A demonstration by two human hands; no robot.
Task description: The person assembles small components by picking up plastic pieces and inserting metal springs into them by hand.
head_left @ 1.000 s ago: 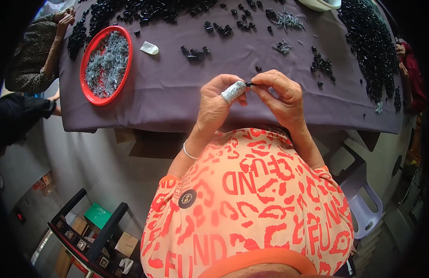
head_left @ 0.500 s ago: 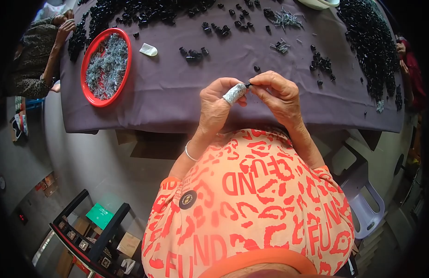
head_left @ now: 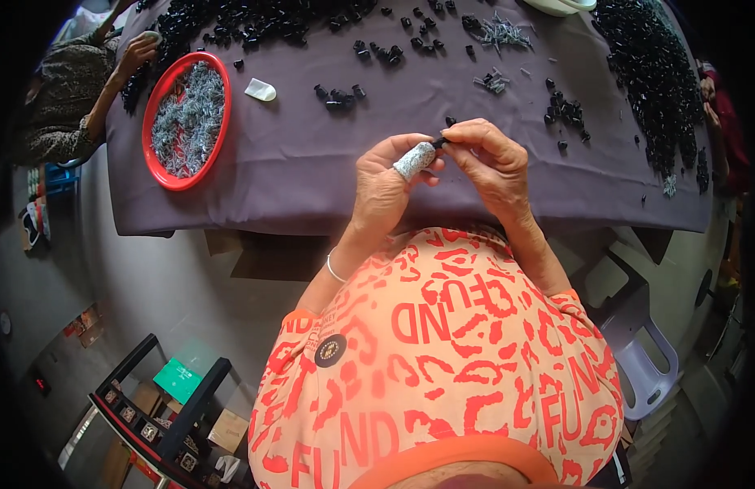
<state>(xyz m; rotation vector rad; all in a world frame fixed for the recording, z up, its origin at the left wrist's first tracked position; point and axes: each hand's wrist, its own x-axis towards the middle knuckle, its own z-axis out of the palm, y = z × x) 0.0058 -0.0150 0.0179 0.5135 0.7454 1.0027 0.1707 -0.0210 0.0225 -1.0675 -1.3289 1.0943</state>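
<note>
My left hand (head_left: 385,183) and my right hand (head_left: 491,167) meet above the near edge of a table covered in purple cloth (head_left: 312,175). A grey fabric cot covers my left thumb (head_left: 413,160). Both hands pinch a small black part (head_left: 439,142) between their fingertips. Just beyond it a single small black piece (head_left: 451,121) lies on the cloth.
A red round tray (head_left: 159,160) of grey metal bits sits at the left. Heaps of black parts (head_left: 650,65) lie at the right and along the far edge. Another person's hand (head_left: 137,50) reaches in at the far left. A white cot (head_left: 261,90) lies near the tray.
</note>
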